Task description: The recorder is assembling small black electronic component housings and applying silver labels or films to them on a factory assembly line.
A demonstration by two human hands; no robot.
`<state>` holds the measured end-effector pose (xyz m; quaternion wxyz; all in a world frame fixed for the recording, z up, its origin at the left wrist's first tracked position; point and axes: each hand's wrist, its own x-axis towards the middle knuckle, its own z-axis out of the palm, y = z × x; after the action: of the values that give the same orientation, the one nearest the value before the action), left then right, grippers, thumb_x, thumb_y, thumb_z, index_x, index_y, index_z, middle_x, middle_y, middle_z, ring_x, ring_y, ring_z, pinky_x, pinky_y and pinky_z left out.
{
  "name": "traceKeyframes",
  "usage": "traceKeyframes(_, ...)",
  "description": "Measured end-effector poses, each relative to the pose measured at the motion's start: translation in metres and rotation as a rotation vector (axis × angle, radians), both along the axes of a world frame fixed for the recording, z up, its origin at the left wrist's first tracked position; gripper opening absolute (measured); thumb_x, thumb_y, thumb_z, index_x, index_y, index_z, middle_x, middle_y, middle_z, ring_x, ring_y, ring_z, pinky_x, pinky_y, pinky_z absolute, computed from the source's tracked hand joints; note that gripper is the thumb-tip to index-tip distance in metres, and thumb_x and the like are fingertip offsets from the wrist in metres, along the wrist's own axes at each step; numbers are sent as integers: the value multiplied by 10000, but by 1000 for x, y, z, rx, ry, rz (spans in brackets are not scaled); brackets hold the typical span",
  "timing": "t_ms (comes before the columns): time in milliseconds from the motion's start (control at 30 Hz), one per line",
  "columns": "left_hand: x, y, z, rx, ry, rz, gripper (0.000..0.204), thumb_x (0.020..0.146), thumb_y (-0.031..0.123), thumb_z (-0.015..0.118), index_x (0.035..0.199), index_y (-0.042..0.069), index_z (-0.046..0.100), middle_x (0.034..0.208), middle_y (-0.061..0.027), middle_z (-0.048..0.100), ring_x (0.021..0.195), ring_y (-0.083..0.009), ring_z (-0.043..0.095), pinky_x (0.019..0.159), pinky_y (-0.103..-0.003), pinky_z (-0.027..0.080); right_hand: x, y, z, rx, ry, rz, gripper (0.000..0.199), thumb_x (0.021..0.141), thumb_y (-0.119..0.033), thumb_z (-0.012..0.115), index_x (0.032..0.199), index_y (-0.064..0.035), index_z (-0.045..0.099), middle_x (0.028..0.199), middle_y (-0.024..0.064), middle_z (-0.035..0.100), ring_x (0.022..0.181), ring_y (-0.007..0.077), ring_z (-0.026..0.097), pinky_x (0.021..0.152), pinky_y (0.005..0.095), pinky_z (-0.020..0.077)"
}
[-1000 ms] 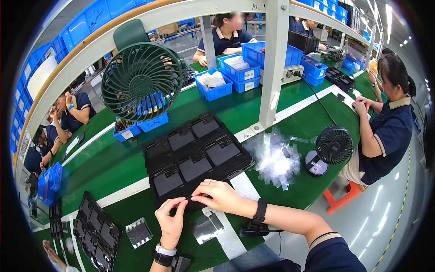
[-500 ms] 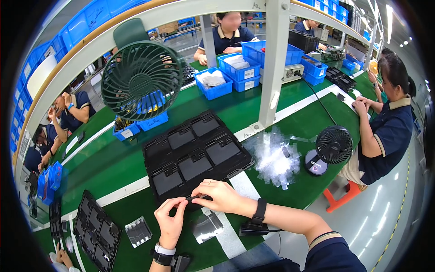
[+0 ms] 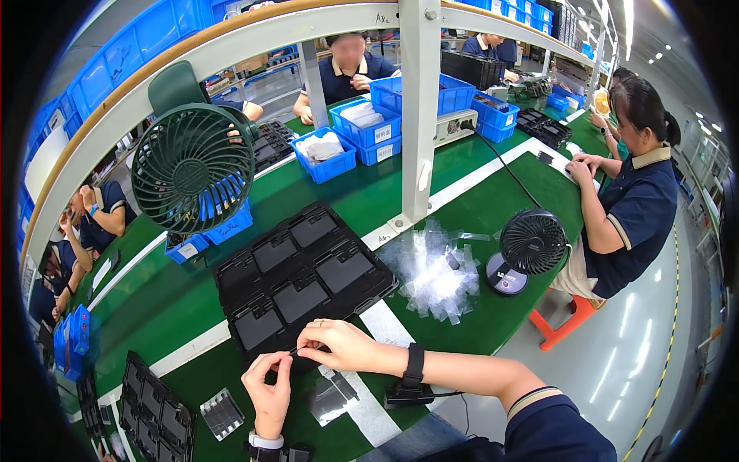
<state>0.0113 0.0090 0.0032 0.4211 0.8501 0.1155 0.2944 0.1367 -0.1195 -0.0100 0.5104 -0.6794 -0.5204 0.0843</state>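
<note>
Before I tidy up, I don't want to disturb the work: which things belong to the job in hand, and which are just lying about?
Likely the job:
small dark piece, pinched between left hand and right hand
black tray just beyond them
nearest film sheet

Probably just lying about:
pile of clear film pieces
black desk fan

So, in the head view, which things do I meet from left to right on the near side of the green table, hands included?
Lower-left black tray, striped clear film sheet, left hand, small dark piece, right hand, pile of clear film pieces, small black desk fan.
</note>
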Motion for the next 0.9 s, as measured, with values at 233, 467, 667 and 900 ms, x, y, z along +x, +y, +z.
traceKeyframes(233,-3,-5,-1,-80,-72,85,70,724,-23,666,790,-24,645,720,-102,640,617,-139,602,582,-229,462,3,-4,0,132,-206,-56,106,770,-146,656,794,-46,627,708,56,608,687,205,581,605,311,489)
traceKeyframes(467,-2,1,-4,51,-54,60,86,722,-23,670,805,-36,650,719,-112,643,600,-148,600,566,-235,463,4,-2,-2,122,-206,-68,113,770,-158,656,798,-50,640,712,58,618,690,223,580,630,326,488)
traceKeyframes(667,1,-1,-1,31,-54,40,59,742,-33,640,800,-38,635,700,-107,625,576,-137,582,546,-227,446,3,-2,0,38,-137,-41,124,783,-159,638,809,-40,614,739,74,605,697,237,580,633,333,485)
traceKeyframes(900,1,0,1,69,-6,29,56,752,-23,634,805,-39,628,704,-88,620,602,-122,581,572,-224,453,4,1,-3,83,-233,-48,120,794,-157,622,812,-45,581,745,64,592,713,235,572,611,329,482)
